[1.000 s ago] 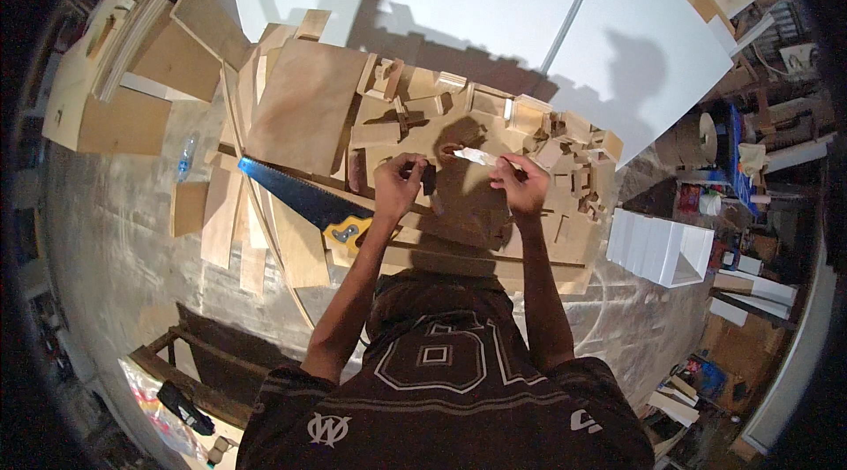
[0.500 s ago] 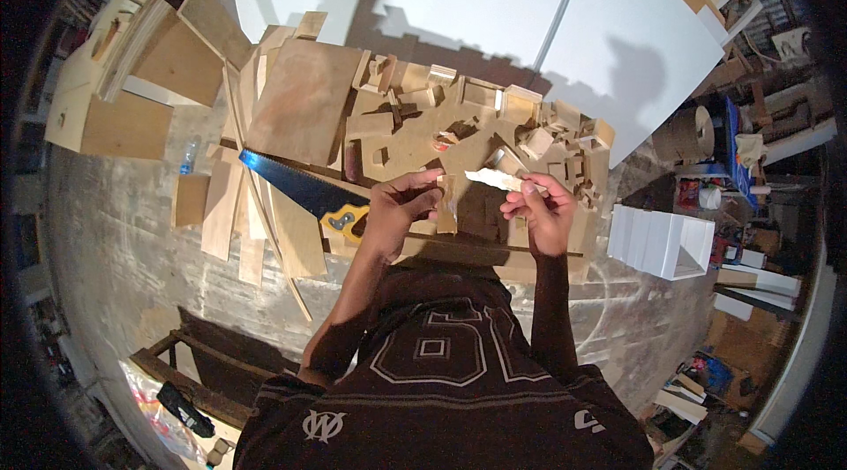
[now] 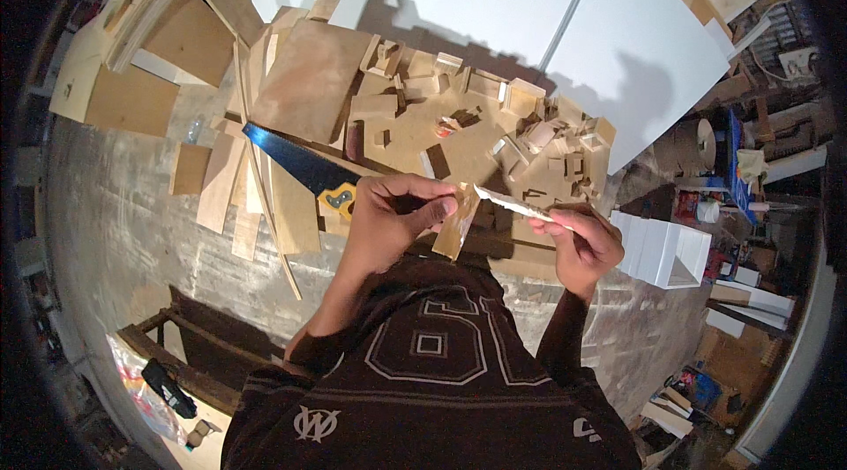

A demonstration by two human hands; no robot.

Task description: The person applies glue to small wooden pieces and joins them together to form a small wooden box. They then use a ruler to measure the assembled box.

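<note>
Pinched between the thumb and fingers of my left hand (image 3: 393, 214) is a small flat wood strip (image 3: 453, 232), tilted, with a shiny wet-looking patch along it. My right hand (image 3: 587, 248) grips one end of a thin flat stick (image 3: 516, 205) smeared with a white paste. The coated tip points left and lies close beside the strip's upper end; I cannot tell whether they touch. Below both hands is a wooden worktable (image 3: 415, 139). On it, left of my left hand, rests a handsaw (image 3: 296, 163) with a blue blade and yellow handle.
Several small wooden box-like pieces (image 3: 527, 97) crowd the table's far and right sides. A large plywood sheet (image 3: 304, 82) and long strips (image 3: 256, 179) lie at left. A white panel (image 3: 494, 2) stands behind, and a white box (image 3: 657, 249) sits on the floor at right.
Both hands have come nearer my body. My right hand has moved right and down, turning the coated stick's tip toward the wood strip. The view has shifted slightly.
</note>
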